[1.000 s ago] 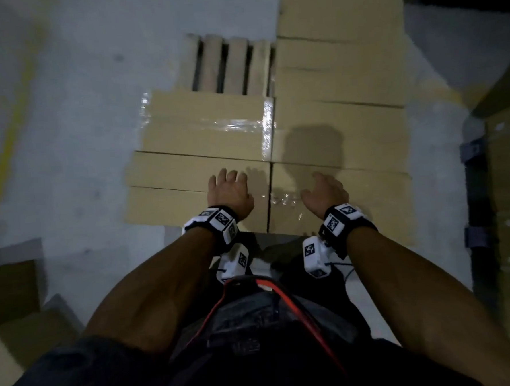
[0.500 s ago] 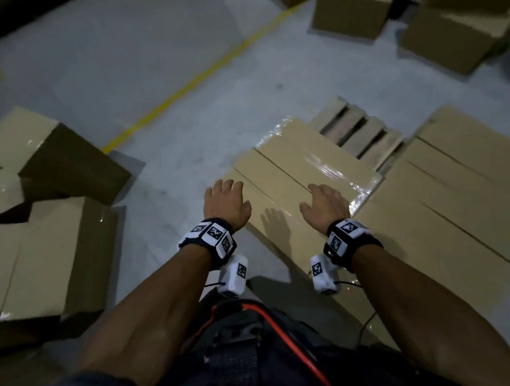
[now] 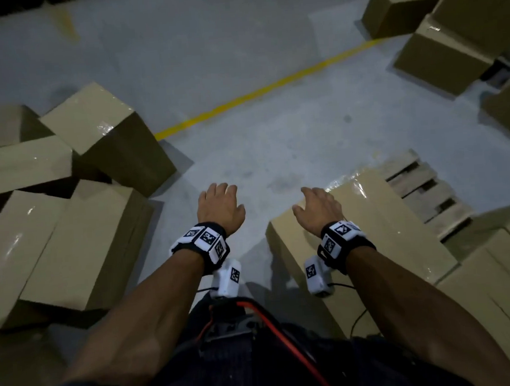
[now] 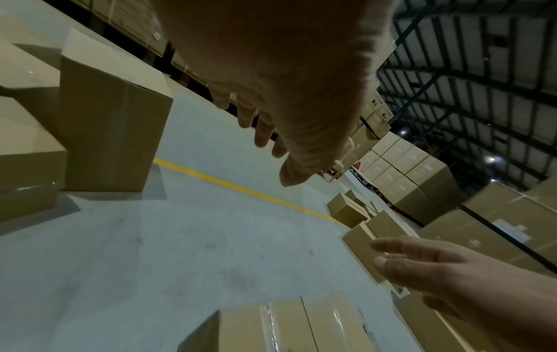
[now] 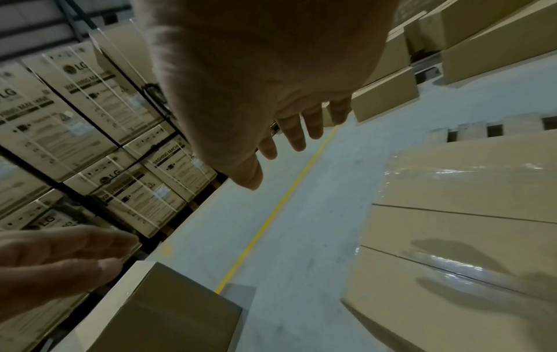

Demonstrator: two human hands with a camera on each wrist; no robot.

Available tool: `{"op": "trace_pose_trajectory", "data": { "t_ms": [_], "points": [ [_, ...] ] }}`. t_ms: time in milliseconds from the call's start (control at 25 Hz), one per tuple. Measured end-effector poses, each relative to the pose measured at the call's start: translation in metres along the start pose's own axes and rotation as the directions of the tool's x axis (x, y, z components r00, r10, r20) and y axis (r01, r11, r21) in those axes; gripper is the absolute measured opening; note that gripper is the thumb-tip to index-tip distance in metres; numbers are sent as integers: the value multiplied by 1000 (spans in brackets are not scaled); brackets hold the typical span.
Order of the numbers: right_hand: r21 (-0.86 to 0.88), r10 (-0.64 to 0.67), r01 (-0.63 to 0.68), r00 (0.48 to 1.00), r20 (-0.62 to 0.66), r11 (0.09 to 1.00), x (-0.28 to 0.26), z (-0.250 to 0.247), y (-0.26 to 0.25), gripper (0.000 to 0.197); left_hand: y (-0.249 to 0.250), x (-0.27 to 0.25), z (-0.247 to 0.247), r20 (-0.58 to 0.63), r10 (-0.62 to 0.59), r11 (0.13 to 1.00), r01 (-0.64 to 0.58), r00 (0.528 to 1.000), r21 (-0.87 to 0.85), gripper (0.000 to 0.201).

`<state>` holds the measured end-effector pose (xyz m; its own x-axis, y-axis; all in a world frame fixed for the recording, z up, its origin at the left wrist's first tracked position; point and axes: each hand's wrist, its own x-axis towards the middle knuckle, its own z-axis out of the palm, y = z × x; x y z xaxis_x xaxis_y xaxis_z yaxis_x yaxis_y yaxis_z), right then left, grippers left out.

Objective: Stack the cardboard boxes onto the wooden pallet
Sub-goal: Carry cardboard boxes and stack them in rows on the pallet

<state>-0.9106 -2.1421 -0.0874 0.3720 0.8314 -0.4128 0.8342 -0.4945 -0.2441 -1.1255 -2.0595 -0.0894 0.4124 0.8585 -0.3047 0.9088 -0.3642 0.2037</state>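
Note:
The wooden pallet (image 3: 426, 188) lies on the floor at the right, its bare slats showing at one corner. Brown cardboard boxes (image 3: 378, 230) lie flat on it, taped and shiny on top. My right hand (image 3: 317, 207) hovers over the near box's left edge with relaxed fingers, holding nothing. My left hand (image 3: 218, 204) hangs over the bare floor beside the pallet, fingers straight and empty. A heap of loose cardboard boxes (image 3: 80, 239) lies on the floor at the left, a taller box (image 3: 110, 136) behind them. Both hands appear open in the wrist views (image 4: 271, 133) (image 5: 289, 140).
A yellow floor line (image 3: 256, 91) runs diagonally across the grey concrete. More loose boxes (image 3: 435, 38) sit at the far right. Stacked printed appliance cartons (image 5: 90, 133) stand on racking beyond the line. Open floor lies between the heap and the pallet.
My view has swung left from the pallet toward the heap of loose boxes. Both hands have come off the pallet's boxes; the left now hangs over the floor.

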Motion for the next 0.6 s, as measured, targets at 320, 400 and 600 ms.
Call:
{"op": "trace_pose_trajectory", "data": {
  "t_ms": [320,400,600],
  "points": [
    [-57,-105,107,994,30,993,150,-47,-137,61,-102,127,-76,-35,-79,997,78,996,-25,51],
    [-58,-139,141,990,36,988,195,-54,-162,61,-124,160,-90,-48,-135,991,133,990,-34,50],
    [-97,-285,295,953,106,951,338,-68,-237,61,-184,266,-115,-39,-320,947,318,947,-51,49]
  ]
}}
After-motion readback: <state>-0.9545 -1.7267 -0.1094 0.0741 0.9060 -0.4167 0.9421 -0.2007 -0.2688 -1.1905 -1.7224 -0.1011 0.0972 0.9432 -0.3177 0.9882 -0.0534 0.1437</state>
